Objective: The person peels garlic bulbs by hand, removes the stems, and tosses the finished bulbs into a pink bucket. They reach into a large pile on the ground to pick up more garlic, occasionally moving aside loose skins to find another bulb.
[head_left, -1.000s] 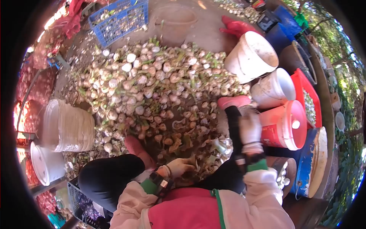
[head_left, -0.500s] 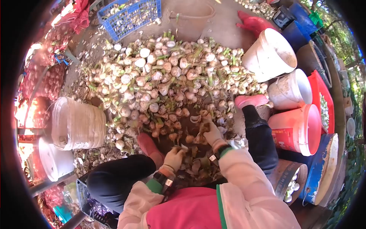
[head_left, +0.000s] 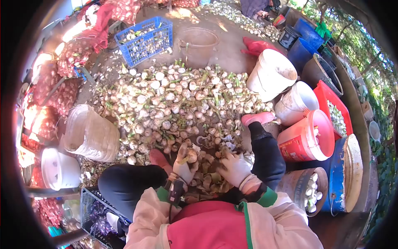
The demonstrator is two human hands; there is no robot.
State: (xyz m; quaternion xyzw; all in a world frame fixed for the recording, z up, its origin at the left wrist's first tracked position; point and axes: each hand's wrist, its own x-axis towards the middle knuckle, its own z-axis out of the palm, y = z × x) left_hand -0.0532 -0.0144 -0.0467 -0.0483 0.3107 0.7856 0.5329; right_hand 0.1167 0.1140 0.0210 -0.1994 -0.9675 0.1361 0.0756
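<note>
My left hand [head_left: 185,167], in a pale glove, holds a brownish garlic bulb [head_left: 191,156] between thumb and fingers. To its right, my right hand [head_left: 234,169], also gloved, reaches over loose papery skins [head_left: 209,178] with its fingers apart; I see nothing in its grasp, though the fingertips are partly lost among the skins. A broad heap of garlic bulbs [head_left: 170,99], many with green stalk ends, spreads on the ground in front of both hands.
A worn white bucket [head_left: 91,135] stands left, with a blue crate [head_left: 145,43] beyond the heap. Along the right are white buckets [head_left: 269,76], a red bucket [head_left: 300,141] and a container [head_left: 296,189] holding white cloves. A person [head_left: 257,7] sits far back.
The view has tipped up, bringing the far person into sight. My left hand has turned and now shows a bulb. My right hand has drawn back toward me and its fingers have spread.
</note>
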